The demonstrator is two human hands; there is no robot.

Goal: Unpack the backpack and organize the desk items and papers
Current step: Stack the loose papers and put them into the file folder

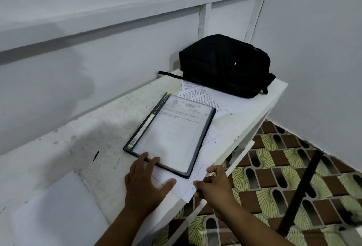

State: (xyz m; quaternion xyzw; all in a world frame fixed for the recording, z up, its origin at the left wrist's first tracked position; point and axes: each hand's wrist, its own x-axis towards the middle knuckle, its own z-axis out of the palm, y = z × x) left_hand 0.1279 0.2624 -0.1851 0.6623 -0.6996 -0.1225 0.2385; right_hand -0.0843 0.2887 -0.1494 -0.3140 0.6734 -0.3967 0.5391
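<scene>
A black backpack (227,65) lies at the far end of the white desk (94,140), by the wall corner. Printed papers (201,96) stick out from under it. A dark clear-cover file folder (170,134) with a lined sheet inside lies in the middle, on top of loose white sheets (186,185) that overhang the desk's right edge. My left hand (147,183) rests flat with its fingertips on the folder's near edge and thumb on the sheets. My right hand (213,185) pinches the overhanging edge of the loose sheets.
A white notebook or pad (58,212) lies at the near left of the desk. A small dark mark or pen cap (95,155) sits left of the folder. Patterned floor tiles (284,177) and a black strap or bar (299,192) are to the right, below the desk.
</scene>
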